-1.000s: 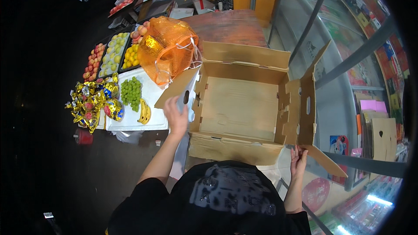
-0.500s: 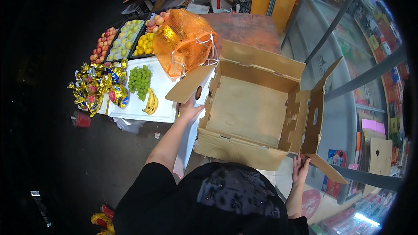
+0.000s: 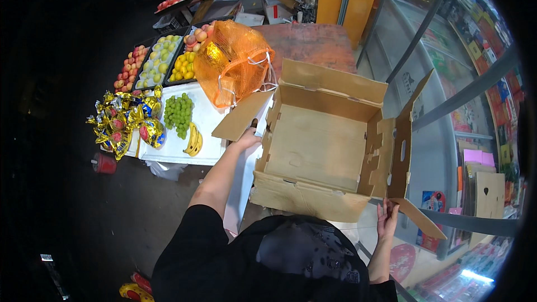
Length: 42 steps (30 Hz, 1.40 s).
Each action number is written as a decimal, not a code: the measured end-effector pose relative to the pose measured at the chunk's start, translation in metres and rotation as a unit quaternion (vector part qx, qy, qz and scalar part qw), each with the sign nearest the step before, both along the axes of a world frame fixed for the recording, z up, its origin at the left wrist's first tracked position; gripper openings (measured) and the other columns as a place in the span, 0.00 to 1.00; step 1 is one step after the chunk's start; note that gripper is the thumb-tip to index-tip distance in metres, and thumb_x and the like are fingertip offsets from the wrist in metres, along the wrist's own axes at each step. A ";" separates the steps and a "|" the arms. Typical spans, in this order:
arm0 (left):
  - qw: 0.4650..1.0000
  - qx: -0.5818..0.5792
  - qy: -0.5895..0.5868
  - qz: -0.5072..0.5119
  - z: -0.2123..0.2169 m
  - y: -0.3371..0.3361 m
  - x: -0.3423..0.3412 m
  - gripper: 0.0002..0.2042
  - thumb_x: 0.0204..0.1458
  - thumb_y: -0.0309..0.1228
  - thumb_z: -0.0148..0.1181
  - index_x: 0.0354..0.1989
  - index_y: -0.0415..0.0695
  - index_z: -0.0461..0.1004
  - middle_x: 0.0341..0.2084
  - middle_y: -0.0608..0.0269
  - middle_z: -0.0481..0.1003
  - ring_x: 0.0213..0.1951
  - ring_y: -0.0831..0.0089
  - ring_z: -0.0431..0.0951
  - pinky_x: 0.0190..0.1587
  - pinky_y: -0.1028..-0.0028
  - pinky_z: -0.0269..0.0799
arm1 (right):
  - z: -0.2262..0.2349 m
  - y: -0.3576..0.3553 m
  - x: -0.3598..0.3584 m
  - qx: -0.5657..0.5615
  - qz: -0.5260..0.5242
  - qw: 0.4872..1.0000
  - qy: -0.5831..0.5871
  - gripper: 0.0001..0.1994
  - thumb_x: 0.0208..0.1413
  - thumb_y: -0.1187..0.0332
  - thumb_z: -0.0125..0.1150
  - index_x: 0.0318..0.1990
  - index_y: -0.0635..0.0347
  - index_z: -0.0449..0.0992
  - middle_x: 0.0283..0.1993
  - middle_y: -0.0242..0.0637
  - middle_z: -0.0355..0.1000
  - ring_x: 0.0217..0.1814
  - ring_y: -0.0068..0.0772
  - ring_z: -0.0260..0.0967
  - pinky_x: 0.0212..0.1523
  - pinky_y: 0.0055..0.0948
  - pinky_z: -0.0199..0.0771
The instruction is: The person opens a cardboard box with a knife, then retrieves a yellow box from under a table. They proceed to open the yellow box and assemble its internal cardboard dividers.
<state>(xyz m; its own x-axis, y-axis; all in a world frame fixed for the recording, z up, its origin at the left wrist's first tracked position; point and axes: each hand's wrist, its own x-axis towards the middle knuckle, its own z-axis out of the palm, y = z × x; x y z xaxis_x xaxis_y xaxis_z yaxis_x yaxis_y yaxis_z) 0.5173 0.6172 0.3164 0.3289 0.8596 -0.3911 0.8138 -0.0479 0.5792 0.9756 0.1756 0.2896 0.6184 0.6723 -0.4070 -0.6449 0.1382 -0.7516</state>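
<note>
A large empty cardboard box point(image 3: 305, 197) lies in front of me, its flaps folded outward and its bare bottom facing up. My left hand point(image 3: 249, 138) grips its left side under the flap with the oval hand hole; that flap partly hides the fingers. At the near right corner, my right hand point(image 3: 386, 218) has its fingers up against the lower end of the right flap, pinching its edge. An orange mesh bag point(image 3: 232, 61) with white ties and something gold-wrapped inside stands just beyond the left flap.
Left of the box, a white foam board point(image 3: 210, 150) bears green grapes point(image 3: 178, 114), bananas point(image 3: 193, 140) and several foil-wrapped bundles point(image 3: 117, 128). Behind are crates of apples point(image 3: 131, 70), pale green fruit point(image 3: 159, 61) and oranges point(image 3: 182, 67). A glass display case point(image 3: 436, 134) borders the right.
The view has tilted slightly, so the fruit and mesh bag sit a little lower. Both hands keep their places on the cardboard box, which has hardly moved.
</note>
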 end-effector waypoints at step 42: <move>0.915 0.014 -0.356 0.192 0.316 -0.096 -0.100 0.13 0.49 0.24 0.52 0.44 0.37 0.74 0.32 0.64 0.75 0.38 0.77 0.72 0.44 0.77 0.68 | -0.004 0.072 -0.024 0.038 0.024 0.995 0.085 0.16 0.60 0.67 0.59 0.55 0.56 0.69 0.59 0.40 0.68 0.64 0.43 0.65 0.59 0.40 0.73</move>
